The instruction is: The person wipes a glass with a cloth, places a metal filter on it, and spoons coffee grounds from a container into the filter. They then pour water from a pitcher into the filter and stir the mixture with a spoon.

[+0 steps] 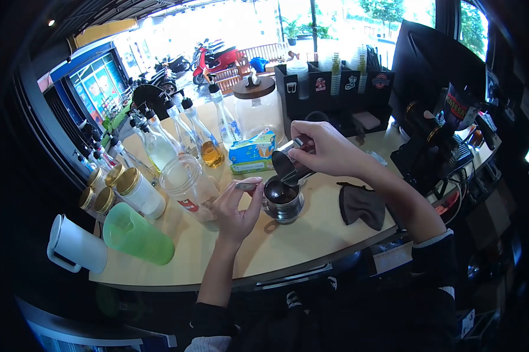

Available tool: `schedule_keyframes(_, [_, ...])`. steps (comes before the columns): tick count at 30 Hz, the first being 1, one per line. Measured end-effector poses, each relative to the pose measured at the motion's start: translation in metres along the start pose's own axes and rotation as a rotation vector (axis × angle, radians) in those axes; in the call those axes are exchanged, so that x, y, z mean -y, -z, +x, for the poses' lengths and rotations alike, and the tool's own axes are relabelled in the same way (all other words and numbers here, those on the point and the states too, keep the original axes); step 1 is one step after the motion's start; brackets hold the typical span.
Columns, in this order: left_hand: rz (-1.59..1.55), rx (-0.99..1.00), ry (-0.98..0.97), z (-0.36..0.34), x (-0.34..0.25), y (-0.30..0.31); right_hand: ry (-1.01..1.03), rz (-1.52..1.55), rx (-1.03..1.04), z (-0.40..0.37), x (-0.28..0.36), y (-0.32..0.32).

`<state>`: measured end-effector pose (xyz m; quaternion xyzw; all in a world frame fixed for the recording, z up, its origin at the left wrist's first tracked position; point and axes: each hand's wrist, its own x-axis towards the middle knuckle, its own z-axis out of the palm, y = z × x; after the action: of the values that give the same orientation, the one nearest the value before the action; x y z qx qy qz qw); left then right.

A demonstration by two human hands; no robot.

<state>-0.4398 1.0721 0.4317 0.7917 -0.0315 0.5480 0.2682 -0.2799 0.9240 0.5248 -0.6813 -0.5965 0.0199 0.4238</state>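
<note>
Counter (311, 234): right hand (326, 149) grip wraps pitcher (288, 167); left hand (235, 208) pinches spoon (245, 186).

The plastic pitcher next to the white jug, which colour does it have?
The plastic pitcher is light green and translucent; the head view shows it best.

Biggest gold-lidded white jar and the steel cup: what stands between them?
In the head view: a clear plastic jar with a red label, then the left hand holding a spoon over the steel cup.

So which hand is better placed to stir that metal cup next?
Probably the left hand: it holds the spoon at the rim of the metal cup, while the right hand is tilting the pitcher over it.
</note>
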Motion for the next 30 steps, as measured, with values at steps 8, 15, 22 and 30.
schedule_keyframes(8, [0.043,-0.009,-0.032,0.001,0.0,0.003,0.021,-0.086,0.038,-0.003,0.002,0.002])
schedule_keyframes(15, [0.075,-0.027,-0.04,0.004,0.001,0.009,0.019,-0.051,0.01,-0.003,0.002,0.0])
schedule_keyframes(22, [0.066,-0.024,-0.047,0.003,0.001,0.011,0.086,-0.122,-0.009,0.0,0.004,-0.004])
schedule_keyframes(30, [0.07,-0.02,-0.053,0.0,0.0,0.012,-0.008,-0.025,-0.015,0.004,0.0,-0.008])
